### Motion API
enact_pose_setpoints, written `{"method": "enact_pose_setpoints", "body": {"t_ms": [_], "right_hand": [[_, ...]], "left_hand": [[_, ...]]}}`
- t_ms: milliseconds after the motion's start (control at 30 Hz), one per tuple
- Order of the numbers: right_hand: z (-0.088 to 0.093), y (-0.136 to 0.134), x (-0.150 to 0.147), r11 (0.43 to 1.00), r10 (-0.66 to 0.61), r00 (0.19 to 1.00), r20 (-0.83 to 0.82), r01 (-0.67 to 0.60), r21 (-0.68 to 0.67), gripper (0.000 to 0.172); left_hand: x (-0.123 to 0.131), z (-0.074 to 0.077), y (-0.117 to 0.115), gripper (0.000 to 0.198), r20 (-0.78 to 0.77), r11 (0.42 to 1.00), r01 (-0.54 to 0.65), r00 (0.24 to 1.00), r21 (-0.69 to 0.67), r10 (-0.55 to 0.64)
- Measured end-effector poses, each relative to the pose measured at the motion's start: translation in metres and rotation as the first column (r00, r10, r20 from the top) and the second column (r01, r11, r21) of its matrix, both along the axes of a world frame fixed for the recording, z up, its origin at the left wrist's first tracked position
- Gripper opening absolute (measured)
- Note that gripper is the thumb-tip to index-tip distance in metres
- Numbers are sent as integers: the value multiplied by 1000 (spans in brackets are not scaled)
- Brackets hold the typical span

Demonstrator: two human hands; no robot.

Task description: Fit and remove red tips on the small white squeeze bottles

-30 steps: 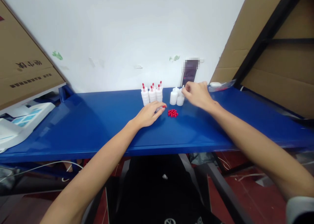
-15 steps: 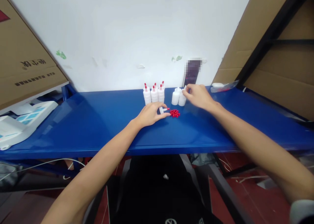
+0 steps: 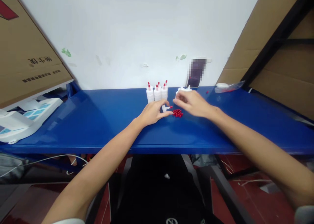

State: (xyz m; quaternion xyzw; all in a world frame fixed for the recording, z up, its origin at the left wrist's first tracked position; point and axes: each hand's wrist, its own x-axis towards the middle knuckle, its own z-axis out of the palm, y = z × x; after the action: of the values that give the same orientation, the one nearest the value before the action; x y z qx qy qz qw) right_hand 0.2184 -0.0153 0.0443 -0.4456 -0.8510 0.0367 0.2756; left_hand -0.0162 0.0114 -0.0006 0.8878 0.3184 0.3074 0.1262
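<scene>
mid-frame, my right hand (image 3: 192,102), nearly pinched, contents unclear, is leaving the white bottles (image 3: 188,89), shifting work toward the red caps (image 3: 178,113), while my half-curled left hand (image 3: 153,114) is holding a red-tipped bottle (image 3: 164,108).

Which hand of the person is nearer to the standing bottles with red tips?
Left. The left hand is just in front of the red-tipped bottles; the right hand is farther off, to their right.
</scene>
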Motion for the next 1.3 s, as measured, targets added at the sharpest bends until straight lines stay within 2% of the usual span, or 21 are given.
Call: {"method": "enact_pose_setpoints", "body": {"t_ms": [100,233,400,467,533,667,767,933,1133,1300], "right_hand": [[-4,-8,-13,983,131,988,80,-118,-142,27],[-6,-9,-16,958,194,981,21,-184,-219,24],[-6,-6,-15,971,221,971,89,-210,-119,32],[-6,-6,-15,964,252,963,92,-242,-107,35],[-3,-5,-13,959,267,961,75,-257,-123,38],[6,-2,2,973,203,975,95,-190,-133,38],[11,3,16,977,110,973,201,-69,-199,28],[12,7,26,909,64,929,364,97,-406,17],[10,9,26,844,121,913,391,113,-525,17],[7,12,32,827,129,929,346,92,-554,10]], "left_hand": [[-1,-1,0,38,25,999,26,999,30,-27],[-1,-1,1,36,17,998,36,999,59,-37],[1,-1,0,32,10,996,49,999,69,-50],[0,-1,0,24,-33,992,61,998,114,-57],[-1,-1,0,27,-99,983,73,994,167,-57],[-3,-2,1,35,-115,985,58,993,163,-40],[-3,-2,1,32,-94,990,37,995,137,-24],[-2,-2,1,25,-101,993,26,995,111,-15],[-3,-1,1,24,-106,996,19,994,91,-9],[-2,0,1,23,-110,997,17,994,72,-9]]}}
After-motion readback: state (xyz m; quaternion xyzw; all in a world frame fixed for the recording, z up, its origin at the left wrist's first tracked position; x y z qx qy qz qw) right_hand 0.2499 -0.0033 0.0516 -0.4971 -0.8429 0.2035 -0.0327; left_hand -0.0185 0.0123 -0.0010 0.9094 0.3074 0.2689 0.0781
